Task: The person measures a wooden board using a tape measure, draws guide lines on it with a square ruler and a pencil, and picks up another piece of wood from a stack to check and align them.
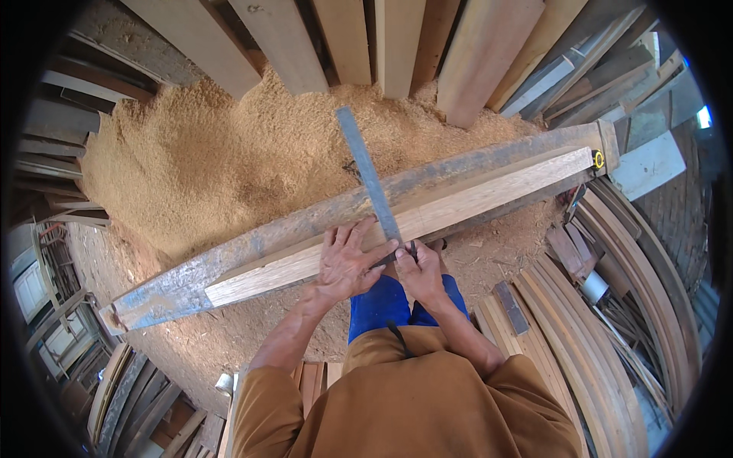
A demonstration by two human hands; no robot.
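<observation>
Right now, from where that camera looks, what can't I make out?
All in the head view:
Metal strip: its near end is partly hidden by the left hand and right hand.
Slim dark object in the right hand: mostly covered by fingers; its exact kind is unclear.
Yellow-and-black thing: too small for its details.
Boards: far ends cut off by the top edge.

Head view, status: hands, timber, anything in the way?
Left grip spread on pale timber; right grip curled at grey straightedge's near end. Straightedge lies across timber. Possibly in the way: tape measure, timber's right end.
</observation>
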